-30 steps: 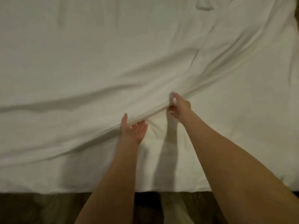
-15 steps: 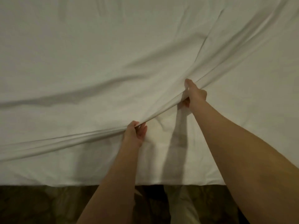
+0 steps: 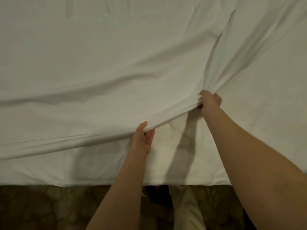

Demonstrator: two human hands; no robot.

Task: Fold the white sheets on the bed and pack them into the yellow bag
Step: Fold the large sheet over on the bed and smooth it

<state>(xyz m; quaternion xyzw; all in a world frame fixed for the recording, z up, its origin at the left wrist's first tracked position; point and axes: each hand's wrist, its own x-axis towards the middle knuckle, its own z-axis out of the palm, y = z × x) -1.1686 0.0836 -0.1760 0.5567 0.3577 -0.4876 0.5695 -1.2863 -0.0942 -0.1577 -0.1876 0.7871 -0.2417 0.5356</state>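
- My left hand (image 3: 143,138), at about 6 o'clock of the view's centre, pinches the near edge of the white sheet (image 3: 116,67) — thumb on top, fingers curled under the hem.
- My right hand (image 3: 210,100), out toward 4 o'clock, is fisted around a bunched gather of that same edge.
- The sheet lies spread across the bed (image 3: 83,171), lifted only along the ridge between my two grips; creases fan away toward 1 o'clock.
- I judge this the start of the first fold.
- Next, I think, carry the edge toward 12 o'clock, keeping it taut and level.
- The yellow bag isn't in view — packing is far off.
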